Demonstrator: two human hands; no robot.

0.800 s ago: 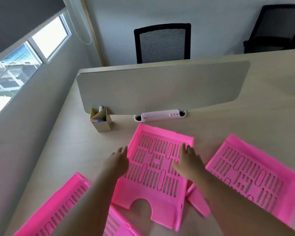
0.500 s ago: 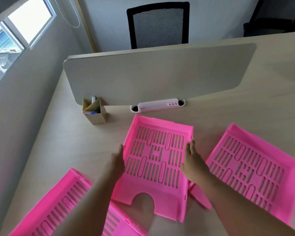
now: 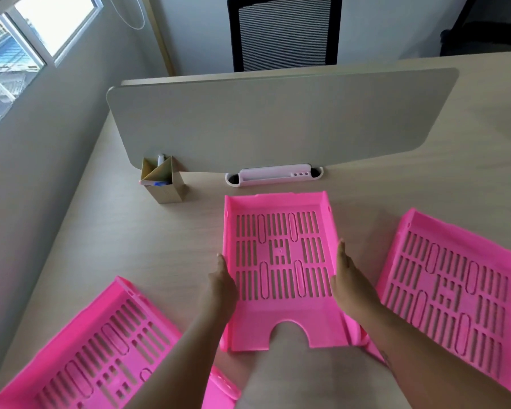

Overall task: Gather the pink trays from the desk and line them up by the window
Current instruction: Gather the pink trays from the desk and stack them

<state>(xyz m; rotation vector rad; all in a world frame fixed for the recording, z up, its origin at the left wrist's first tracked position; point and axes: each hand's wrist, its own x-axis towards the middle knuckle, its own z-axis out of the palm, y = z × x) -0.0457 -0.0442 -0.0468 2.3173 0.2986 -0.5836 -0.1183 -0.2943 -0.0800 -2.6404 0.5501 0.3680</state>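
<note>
The middle tray [image 3: 281, 261], now squared up before the divider [image 3: 278, 119], is clamped between both hands' fingers [image 3: 222, 267], ready to lift.

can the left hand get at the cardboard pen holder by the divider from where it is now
Probably yes. The left hand sits on the middle tray's left edge, and only bare desk lies between it and the pen holder.

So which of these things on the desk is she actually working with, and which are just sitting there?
Part of the job:
- middle pink tray, held at its sides by the left hand and right hand
- left pink tray
- right pink tray

Just lying about:
- cardboard pen holder
- white cable tray
- divider panel
- office chair
</note>
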